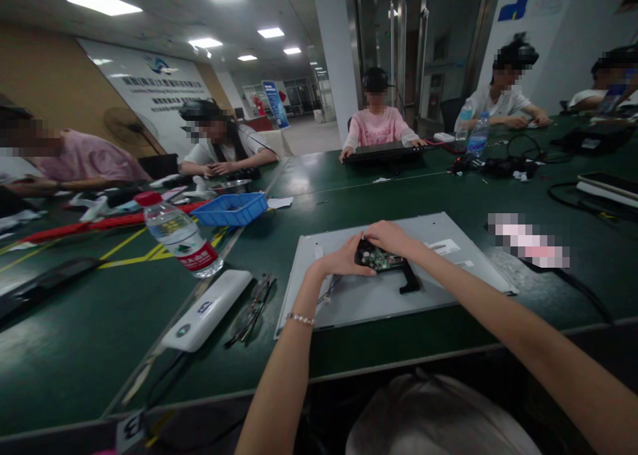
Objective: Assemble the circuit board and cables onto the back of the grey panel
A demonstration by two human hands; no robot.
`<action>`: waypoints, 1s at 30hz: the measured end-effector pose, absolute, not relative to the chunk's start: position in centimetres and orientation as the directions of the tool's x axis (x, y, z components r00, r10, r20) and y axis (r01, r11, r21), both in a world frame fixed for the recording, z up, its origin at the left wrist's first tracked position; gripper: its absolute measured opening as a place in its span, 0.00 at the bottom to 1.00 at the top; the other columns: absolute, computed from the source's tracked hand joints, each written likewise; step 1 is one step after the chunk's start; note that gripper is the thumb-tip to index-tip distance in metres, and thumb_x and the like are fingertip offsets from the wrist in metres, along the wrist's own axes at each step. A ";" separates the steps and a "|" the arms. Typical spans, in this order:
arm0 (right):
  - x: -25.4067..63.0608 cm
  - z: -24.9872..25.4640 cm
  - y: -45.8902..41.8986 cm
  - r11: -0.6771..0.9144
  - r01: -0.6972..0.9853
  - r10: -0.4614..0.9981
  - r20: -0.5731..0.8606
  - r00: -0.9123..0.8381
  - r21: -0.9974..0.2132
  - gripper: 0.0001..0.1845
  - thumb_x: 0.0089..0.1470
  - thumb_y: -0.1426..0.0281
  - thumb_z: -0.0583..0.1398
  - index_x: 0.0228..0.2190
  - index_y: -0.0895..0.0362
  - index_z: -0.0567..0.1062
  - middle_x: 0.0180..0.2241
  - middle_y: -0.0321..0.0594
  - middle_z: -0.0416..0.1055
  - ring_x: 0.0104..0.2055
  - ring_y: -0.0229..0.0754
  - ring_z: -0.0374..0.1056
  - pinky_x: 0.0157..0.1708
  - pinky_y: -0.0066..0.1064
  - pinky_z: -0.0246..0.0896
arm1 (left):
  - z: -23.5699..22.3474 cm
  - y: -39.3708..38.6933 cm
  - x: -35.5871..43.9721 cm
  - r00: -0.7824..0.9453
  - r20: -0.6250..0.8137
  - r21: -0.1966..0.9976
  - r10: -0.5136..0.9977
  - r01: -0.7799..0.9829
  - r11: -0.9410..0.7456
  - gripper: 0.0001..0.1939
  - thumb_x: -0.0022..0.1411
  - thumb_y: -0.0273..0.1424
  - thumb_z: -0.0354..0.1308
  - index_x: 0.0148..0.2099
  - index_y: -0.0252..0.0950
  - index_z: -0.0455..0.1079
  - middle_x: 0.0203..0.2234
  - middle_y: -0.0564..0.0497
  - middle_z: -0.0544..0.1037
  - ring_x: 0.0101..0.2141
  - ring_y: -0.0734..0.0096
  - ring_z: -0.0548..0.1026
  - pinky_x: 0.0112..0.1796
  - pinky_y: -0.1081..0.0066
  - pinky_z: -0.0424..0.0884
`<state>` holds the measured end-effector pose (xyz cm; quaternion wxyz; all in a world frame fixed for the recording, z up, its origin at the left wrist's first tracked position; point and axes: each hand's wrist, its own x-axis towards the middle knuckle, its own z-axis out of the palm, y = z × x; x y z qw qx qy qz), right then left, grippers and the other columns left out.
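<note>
A circuit board in a black plastic frame (383,258) lies over a flat grey metal panel (309,295) on the table in front of me. Its green side faces up, and a black hooked arm of the frame sticks out to the right. My left hand (343,258) grips its left edge between thumb and fingers. At its top edge, my right hand (386,236) is closed with the fingertips on the frame near the left fingers. A thin cable (329,290) with a small white connector rests on the panel below my left hand.
Left of the panel are folded glasses (252,309), a white power bank (208,310), a tilted-looking water bottle (182,236) and a blue tray (232,209). A blurred pink item (531,241) lies right. Across the table, a person (379,126) handles a dark flat panel; other people sit around.
</note>
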<state>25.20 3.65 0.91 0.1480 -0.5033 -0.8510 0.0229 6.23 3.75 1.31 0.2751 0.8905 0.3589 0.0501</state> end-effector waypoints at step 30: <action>36.9 -1.2 -0.9 0.159 0.799 0.986 0.057 -0.155 -0.580 0.11 0.47 0.71 0.61 0.36 0.57 0.78 0.35 0.43 0.76 0.37 0.43 0.72 0.37 0.31 0.64 | 2.4 -1.0 11.3 0.863 0.200 0.295 0.464 0.399 -0.868 0.29 0.58 0.36 0.58 0.61 0.41 0.58 0.63 0.44 0.51 0.62 0.53 0.51 0.60 0.55 0.51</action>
